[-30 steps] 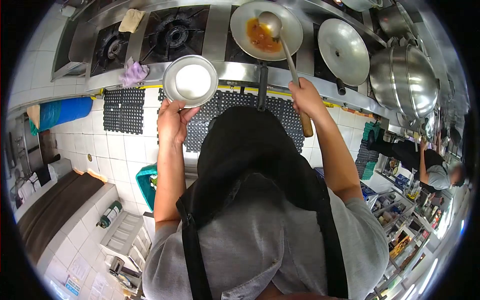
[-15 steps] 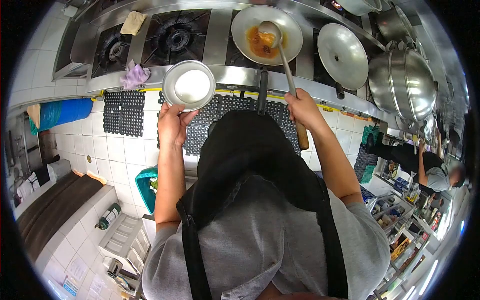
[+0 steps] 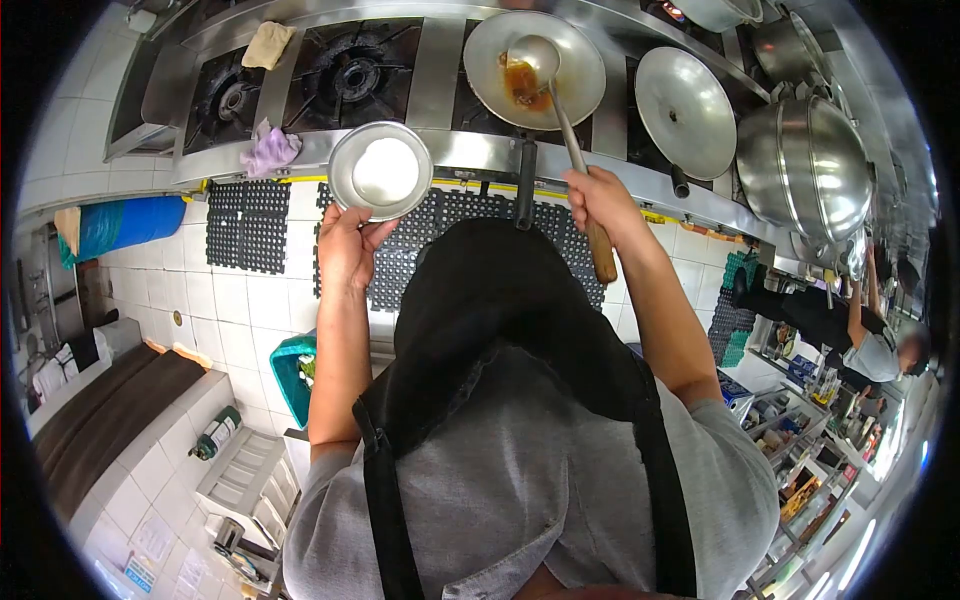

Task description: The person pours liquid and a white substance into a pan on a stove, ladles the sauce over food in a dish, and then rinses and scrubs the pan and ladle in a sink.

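Observation:
My left hand [image 3: 347,245] grips the near rim of a round metal bowl [image 3: 342,180], which holds something white [image 3: 386,170]. The bowl is in front of the stove's front edge. My right hand [image 3: 603,207] is wrapped around the handle of a long ladle [image 3: 568,130], its wooden end sticking out below my fist. The ladle's head [image 3: 535,58] is inside a wok [image 3: 585,85] on a burner. Orange-brown liquid [image 3: 523,84] with darker bits lies in the wok. The wok's black handle [image 3: 526,185] points toward me, untouched by either hand.
Left of the wok are burners [image 3: 355,78], a folded beige cloth [image 3: 268,46] and a purple cloth [image 3: 270,150]. A second wok [image 3: 684,112] and large metal pots [image 3: 805,170] stand to the right. Another person [image 3: 865,345] works at far right.
The ladle's head has moved slightly toward the wok's far side, and less liquid shows in the wok. My right hand has shifted a little up. The bowl stays nearly in place.

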Action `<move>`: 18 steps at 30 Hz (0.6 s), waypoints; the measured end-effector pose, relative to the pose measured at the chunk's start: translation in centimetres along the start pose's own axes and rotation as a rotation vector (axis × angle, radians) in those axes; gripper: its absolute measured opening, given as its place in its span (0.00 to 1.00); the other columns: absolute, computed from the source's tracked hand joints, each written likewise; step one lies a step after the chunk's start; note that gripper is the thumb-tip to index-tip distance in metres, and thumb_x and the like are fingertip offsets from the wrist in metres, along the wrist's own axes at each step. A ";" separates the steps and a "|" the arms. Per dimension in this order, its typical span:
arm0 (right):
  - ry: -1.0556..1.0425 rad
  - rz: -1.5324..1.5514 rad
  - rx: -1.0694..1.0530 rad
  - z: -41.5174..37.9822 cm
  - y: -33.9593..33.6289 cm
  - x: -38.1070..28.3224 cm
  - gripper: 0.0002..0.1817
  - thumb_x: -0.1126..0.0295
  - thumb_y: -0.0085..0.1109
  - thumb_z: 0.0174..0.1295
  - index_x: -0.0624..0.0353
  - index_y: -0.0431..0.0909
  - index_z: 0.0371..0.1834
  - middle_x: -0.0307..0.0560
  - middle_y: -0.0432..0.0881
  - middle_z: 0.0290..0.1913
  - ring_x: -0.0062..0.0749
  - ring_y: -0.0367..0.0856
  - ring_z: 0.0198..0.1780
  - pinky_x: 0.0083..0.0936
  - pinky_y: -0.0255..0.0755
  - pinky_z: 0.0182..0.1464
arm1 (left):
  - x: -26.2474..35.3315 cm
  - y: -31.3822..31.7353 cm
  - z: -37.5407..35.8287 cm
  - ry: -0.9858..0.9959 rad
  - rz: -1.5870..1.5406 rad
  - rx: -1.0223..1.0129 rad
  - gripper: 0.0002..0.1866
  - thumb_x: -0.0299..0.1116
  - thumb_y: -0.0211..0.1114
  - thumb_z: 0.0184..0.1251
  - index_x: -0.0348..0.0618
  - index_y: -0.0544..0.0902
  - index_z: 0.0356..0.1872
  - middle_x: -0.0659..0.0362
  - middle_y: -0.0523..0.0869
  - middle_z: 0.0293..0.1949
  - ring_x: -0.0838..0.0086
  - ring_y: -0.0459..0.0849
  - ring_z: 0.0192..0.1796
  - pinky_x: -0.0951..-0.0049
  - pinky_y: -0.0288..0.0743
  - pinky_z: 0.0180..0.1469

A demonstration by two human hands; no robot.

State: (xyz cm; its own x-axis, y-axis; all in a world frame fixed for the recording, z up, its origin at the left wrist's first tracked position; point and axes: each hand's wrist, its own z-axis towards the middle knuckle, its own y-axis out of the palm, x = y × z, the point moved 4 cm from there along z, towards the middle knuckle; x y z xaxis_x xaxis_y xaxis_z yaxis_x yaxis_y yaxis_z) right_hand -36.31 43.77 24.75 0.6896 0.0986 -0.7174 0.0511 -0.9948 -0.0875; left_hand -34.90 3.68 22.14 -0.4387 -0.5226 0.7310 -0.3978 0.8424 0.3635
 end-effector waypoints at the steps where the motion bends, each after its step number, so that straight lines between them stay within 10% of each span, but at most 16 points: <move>1: -0.013 0.035 0.037 0.7 -0.1 -0.1 0.13 0.59 0.61 0.80 0.56 0.74 0.42 0.35 0.74 0.26 0.22 0.75 0.21 0.26 0.72 0.22 | -0.2 -0.2 0.1 -0.012 0.005 0.009 0.20 0.18 0.52 0.76 0.28 0.70 0.66 0.37 0.85 0.59 0.46 0.94 0.53 0.60 0.98 0.53; 18: -0.116 -0.353 0.216 -0.8 -0.4 0.8 0.17 0.58 0.59 0.80 0.64 0.75 0.43 0.41 0.78 0.27 0.28 0.78 0.21 0.32 0.75 0.24 | -1.1 -1.0 1.3 -0.023 -0.007 -0.006 0.20 0.18 0.53 0.76 0.29 0.71 0.67 0.38 0.84 0.60 0.44 0.93 0.54 0.56 0.97 0.53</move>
State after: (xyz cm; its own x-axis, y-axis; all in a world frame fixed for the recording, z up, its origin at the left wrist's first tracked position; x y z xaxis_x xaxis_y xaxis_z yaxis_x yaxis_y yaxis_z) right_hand -35.19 44.24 24.72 0.5705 0.4467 -0.6892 0.1089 -0.8729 -0.4756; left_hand -35.07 3.28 20.24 -0.4545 -0.5312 0.7150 -0.3961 0.8395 0.3719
